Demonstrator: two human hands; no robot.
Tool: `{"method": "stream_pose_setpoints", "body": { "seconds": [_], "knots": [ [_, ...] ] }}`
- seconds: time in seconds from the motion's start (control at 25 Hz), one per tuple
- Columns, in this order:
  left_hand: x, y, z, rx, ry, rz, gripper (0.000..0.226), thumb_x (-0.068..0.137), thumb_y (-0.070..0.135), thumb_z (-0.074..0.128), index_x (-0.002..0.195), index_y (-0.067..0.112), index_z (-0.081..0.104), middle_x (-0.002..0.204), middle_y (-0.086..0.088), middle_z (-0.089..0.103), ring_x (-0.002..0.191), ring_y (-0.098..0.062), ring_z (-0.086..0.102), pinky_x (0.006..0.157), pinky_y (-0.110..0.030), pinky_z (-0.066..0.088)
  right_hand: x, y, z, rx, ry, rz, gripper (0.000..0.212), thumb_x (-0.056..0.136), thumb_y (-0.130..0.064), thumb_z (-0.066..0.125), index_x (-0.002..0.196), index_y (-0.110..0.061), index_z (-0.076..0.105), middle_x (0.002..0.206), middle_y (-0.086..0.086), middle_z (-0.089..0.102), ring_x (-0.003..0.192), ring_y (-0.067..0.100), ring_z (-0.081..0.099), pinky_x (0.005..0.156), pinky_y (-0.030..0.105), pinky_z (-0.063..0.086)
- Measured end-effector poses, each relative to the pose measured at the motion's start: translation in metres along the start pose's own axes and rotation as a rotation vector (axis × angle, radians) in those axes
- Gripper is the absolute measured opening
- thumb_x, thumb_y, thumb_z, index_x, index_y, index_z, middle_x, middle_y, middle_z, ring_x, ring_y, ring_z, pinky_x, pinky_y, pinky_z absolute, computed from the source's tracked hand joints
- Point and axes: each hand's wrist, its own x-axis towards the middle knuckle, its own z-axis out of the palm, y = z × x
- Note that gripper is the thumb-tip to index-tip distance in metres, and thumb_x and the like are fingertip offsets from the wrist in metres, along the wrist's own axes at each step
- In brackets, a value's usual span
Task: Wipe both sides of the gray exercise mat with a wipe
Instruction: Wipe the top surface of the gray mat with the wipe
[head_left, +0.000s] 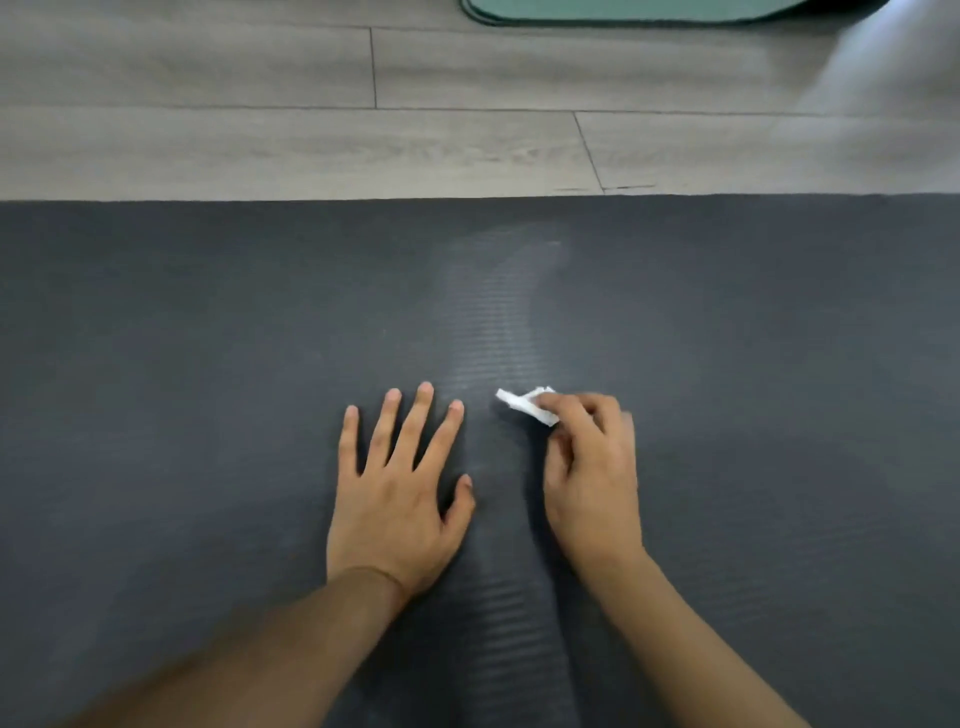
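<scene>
while the gray exercise mat is lying flat across the wooden floor, filling the lower part of the view from edge to edge, the left hand is resting palm-down on it with fingers straight and spread, holding nothing. the right hand, just beside the left but not touching it, is pinching a small crumpled white wipe between thumb and curled fingers and is holding it against the mat. a paler, ribbed streak is running from the wipe toward the far edge of the mat; it is probably a damp track, which suggests the upper side is only partly wiped. the mat is looking soft, flexible and finely ribbed, so it is likely to grip the wipe rather than let it slide, and to bend instead of lifting stiffly. for turning it over, a long edge or a corner is probably the best place to take hold. a green mat is lying well apart at the top of the view.
</scene>
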Motion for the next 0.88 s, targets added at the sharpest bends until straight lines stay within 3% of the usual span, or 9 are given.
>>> {"method": "stream_pose_setpoints", "body": {
  "seconds": [0.12,0.2,0.28,0.44,0.52,0.64,0.8,0.88],
  "knots": [
    [0.001,0.003,0.001,0.032,-0.010,0.009,0.070,0.096,0.053,0.033,0.160,0.029,0.027,0.168,-0.003,0.022,0.156,-0.030,0.018,0.122,-0.062,0.014,0.093,-0.002,0.014,0.348,0.043,0.206,0.037,0.087,0.004,0.051,0.098,-0.024,0.073,0.105,-0.003,0.058,0.092,0.008,0.060,0.081,0.015,0.046],
    [0.003,0.002,0.001,0.036,-0.013,0.020,0.070,0.096,0.053,0.034,0.161,0.028,0.027,0.168,-0.004,0.022,0.155,-0.031,0.018,0.122,-0.063,0.015,0.143,-0.006,0.032,0.450,0.033,0.328,0.030,0.089,-0.003,0.055,0.092,-0.026,0.075,0.102,-0.003,0.065,0.085,0.006,0.062,0.072,0.017,0.047],
    [0.002,0.001,0.001,0.038,-0.013,0.021,0.070,0.095,0.052,0.036,0.160,0.028,0.029,0.168,-0.004,0.023,0.155,-0.032,0.020,0.121,-0.064,0.016,0.167,-0.001,0.048,0.271,0.001,0.254,0.028,0.092,-0.008,0.052,0.096,-0.025,0.074,0.104,-0.005,0.061,0.086,0.009,0.059,0.075,0.022,0.048],
    [0.003,0.001,0.002,0.031,-0.003,0.039,0.071,0.094,0.052,0.039,0.160,0.028,0.029,0.168,-0.004,0.023,0.155,-0.032,0.019,0.120,-0.065,0.019,0.182,0.031,0.048,-0.193,-0.012,-0.099,0.029,0.091,-0.014,0.049,0.112,-0.019,0.068,0.118,0.005,0.056,0.102,0.028,0.051,0.091,0.040,0.046],
    [0.003,0.001,0.002,0.028,0.009,0.040,0.071,0.093,0.051,0.040,0.159,0.027,0.030,0.168,-0.004,0.023,0.155,-0.032,0.019,0.119,-0.066,0.021,0.180,0.043,0.043,-0.311,-0.077,-0.162,0.029,0.095,-0.021,0.049,0.118,-0.020,0.066,0.122,0.005,0.057,0.105,0.030,0.050,0.093,0.041,0.044],
    [0.004,0.001,0.003,0.008,0.047,0.049,0.072,0.090,0.049,0.043,0.158,0.026,0.035,0.167,-0.005,0.025,0.154,-0.033,0.023,0.118,-0.067,0.023,0.201,0.038,0.037,-0.261,-0.112,-0.101,0.024,0.097,-0.020,0.051,0.111,-0.020,0.070,0.114,0.006,0.059,0.101,0.029,0.051,0.088,0.034,0.043],
    [0.005,0.000,0.003,0.001,0.066,0.054,0.072,0.089,0.048,0.045,0.157,0.025,0.037,0.167,-0.005,0.027,0.153,-0.033,0.025,0.116,-0.068,0.025,0.241,0.035,0.039,-0.197,0.079,-0.017,0.025,0.091,-0.008,0.048,0.108,-0.015,0.066,0.109,0.005,0.061,0.100,0.027,0.051,0.075,0.027,0.037],
    [0.005,0.000,0.004,0.004,0.068,0.055,0.072,0.089,0.048,0.045,0.157,0.025,0.038,0.167,-0.005,0.027,0.153,-0.034,0.026,0.116,-0.068,0.025,0.242,0.036,0.049,-0.220,0.070,0.079,0.025,0.093,-0.010,0.046,0.108,-0.013,0.066,0.110,0.005,0.062,0.101,0.027,0.054,0.073,0.027,0.036]
  ]
}}
